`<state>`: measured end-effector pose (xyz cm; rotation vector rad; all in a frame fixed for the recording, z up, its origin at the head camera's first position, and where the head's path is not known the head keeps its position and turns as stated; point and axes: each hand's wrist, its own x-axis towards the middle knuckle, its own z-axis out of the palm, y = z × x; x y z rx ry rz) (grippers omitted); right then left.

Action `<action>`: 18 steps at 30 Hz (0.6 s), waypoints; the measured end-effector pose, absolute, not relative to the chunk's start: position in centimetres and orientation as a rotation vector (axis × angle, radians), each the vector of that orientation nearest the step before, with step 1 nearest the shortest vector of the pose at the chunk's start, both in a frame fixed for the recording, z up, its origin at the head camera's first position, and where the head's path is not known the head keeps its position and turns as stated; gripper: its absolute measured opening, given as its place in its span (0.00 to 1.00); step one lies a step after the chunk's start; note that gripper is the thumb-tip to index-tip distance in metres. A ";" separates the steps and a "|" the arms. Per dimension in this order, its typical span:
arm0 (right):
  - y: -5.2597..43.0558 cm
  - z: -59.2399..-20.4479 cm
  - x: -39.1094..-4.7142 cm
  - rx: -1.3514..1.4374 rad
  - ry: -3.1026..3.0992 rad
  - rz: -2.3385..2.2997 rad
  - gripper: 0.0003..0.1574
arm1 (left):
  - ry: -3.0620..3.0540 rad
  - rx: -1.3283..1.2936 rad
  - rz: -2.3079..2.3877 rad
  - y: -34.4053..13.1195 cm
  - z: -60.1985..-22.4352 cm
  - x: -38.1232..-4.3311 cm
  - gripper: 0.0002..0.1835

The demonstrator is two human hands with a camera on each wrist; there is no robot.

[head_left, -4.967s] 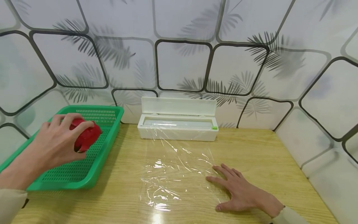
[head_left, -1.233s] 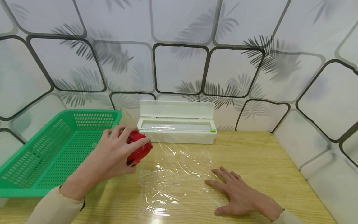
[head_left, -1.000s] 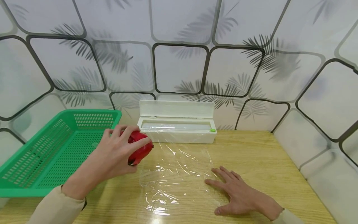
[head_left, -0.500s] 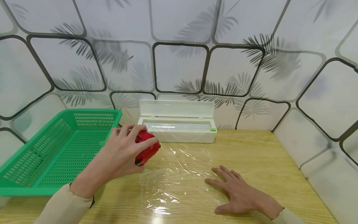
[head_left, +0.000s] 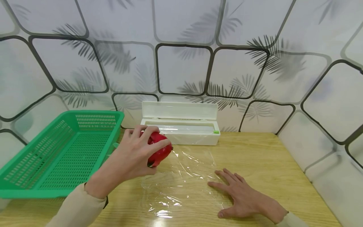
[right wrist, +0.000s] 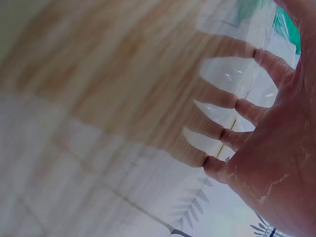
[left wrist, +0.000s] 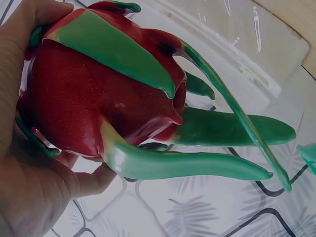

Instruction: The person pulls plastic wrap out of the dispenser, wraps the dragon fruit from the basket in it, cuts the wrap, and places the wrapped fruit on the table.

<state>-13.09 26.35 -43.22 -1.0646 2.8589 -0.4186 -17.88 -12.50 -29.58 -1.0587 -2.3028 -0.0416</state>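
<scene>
Two walls with leaf-patterned tiles close in the wooden table (head_left: 255,151) under my hands. My right hand (head_left: 244,197) lies flat, fingers spread, on the cling film sheet (head_left: 181,176). My left hand (head_left: 136,154) grips the red dragon fruit (head_left: 159,150) above the film's left edge; a white film dispenser (head_left: 181,126) sits just beyond, a green basket (head_left: 56,151) to its left.

Basket (head_left: 56,154) sits at table's (head_left: 269,164) left. Wrap dispenser (head_left: 181,126) at far edge, centre, against wall (head_left: 181,63), lid up. Sheet of cling film (head_left: 181,179) lies on table near side of dispenser. Left hand (head_left: 136,154) w/ dragon fruit (head_left: 159,151) is above film's far-left corner, betw. basket & dispenser. Right hand (head_left: 244,197) flat on film's right edge, near side.
</scene>
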 end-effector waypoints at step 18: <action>26.3 -43.1 -13.3 -1.056 2.840 -0.378 0.55 | -2.410 -1.126 0.021 -9.2 -32.0 -18.1 0.38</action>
